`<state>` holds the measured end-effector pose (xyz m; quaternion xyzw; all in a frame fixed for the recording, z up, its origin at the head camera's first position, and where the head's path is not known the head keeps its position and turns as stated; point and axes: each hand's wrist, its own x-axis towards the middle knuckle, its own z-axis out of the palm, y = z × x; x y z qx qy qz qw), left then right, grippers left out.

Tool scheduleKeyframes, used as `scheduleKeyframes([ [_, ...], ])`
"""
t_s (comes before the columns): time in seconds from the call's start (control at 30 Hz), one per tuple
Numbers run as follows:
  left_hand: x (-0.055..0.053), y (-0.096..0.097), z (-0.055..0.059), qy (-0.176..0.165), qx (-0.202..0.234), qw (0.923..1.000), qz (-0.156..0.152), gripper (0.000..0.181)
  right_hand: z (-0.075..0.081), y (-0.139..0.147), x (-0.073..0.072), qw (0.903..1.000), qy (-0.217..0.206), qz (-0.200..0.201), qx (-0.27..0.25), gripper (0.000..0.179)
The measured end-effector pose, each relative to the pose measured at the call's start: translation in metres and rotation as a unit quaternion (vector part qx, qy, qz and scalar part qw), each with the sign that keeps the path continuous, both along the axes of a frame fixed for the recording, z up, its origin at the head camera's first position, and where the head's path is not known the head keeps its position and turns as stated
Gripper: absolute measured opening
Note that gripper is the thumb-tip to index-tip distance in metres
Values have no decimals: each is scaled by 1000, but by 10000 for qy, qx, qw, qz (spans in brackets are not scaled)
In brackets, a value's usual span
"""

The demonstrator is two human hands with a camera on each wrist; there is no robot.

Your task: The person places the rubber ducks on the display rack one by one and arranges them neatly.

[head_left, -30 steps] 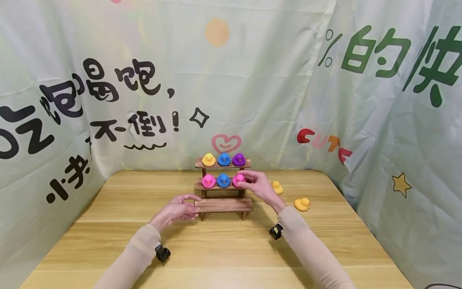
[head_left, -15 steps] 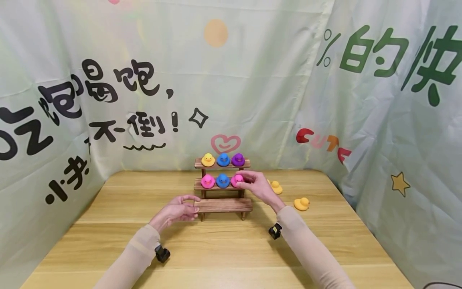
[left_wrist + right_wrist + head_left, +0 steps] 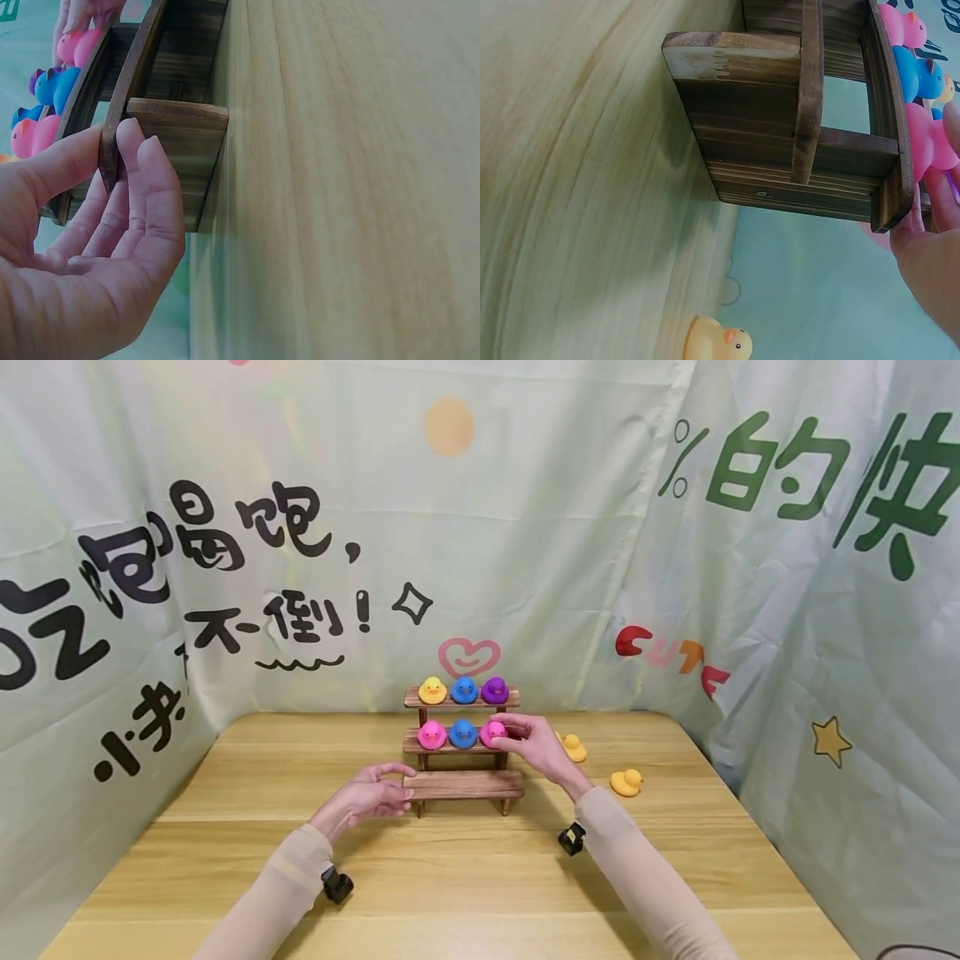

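Observation:
A three-tier wooden display stand (image 3: 463, 785) stands on the table, its bottom tier bare. My left hand (image 3: 369, 795) pinches the left end of that bottom tier, thumb above and fingertips below, as the left wrist view shows. At the right end of the middle tier, my right hand (image 3: 534, 745) holds a pink rubber duck (image 3: 493, 734) between thumb and fingers. Beside it sit a blue duck (image 3: 463, 734) and another pink duck (image 3: 432, 735). On the top tier are a yellow duck (image 3: 432, 691), a blue duck (image 3: 464, 691) and a purple duck (image 3: 495, 691).
Right of the stand, a yellow duck (image 3: 626, 782) lies on the wooden table (image 3: 465, 877). Behind my right wrist is another yellow duck (image 3: 574, 747), with a bit of yellow showing beside it. Printed cloth (image 3: 525, 527) hangs around the table's back and sides.

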<state>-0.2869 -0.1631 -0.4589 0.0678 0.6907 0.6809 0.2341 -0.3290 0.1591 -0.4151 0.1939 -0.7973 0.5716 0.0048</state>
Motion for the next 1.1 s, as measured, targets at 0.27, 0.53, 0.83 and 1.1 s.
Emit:
scheduleKeyframes([
  [0.27,0,1,-1,-3,-32,10000,66,53,1,1,2,9994,-53,56,-325,44],
  [0.53,0,1,-3,46,-17,9999,100,52,-1,12,4,9965,95,-50,-825,44],
  [0.83,2,2,-3,36,-13,9999,140,52,-8,38,7,9967,167,-323,-732,37],
  [1.1,2,1,-3,150,-80,9998,96,51,-10,61,11,9968,-185,-80,-777,39],
])
